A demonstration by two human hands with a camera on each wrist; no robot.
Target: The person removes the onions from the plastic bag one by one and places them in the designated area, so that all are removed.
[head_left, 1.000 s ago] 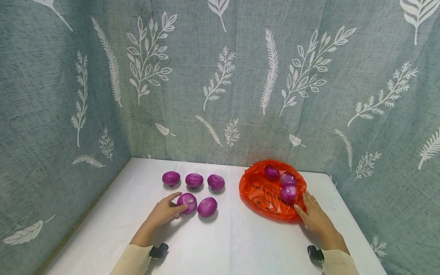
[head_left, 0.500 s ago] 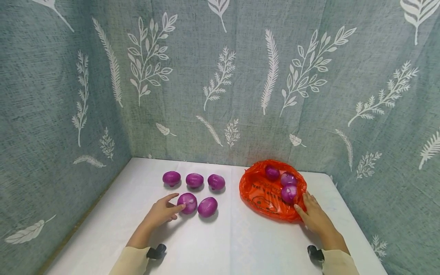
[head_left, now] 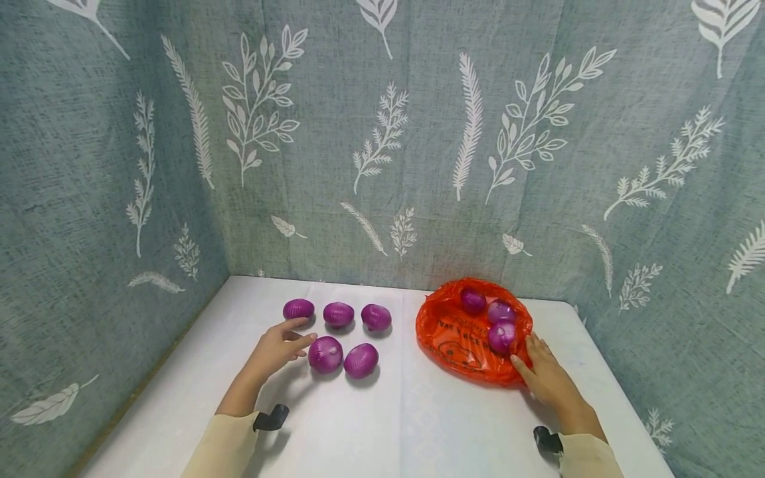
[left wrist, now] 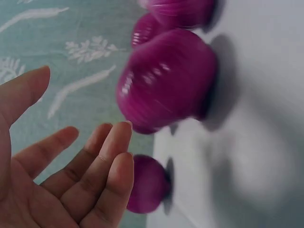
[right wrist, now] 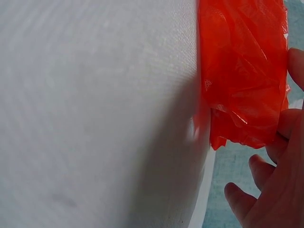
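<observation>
My left hand hovers just left of a red onion, its fingers relaxed and apart, holding nothing. In the left wrist view, a gap separates the left hand's fingertips from the large near onion. Beside that front onion lies another red onion. At the right, a red plastic bag lies spread with its mouth wide, and three onions show inside, one of them an onion near its right side. My right hand rests against the bag's right rim with fingers extended.
Behind the front pair, a row of three onions stands: a left onion, a middle onion and a right onion. White cloth covers the table. Patterned grey-green curtains enclose its back and sides.
My left hand has let go of the front-left onion and drawn away from it, up and to the left. That onion stays in place. The right hand and bag have not moved.
</observation>
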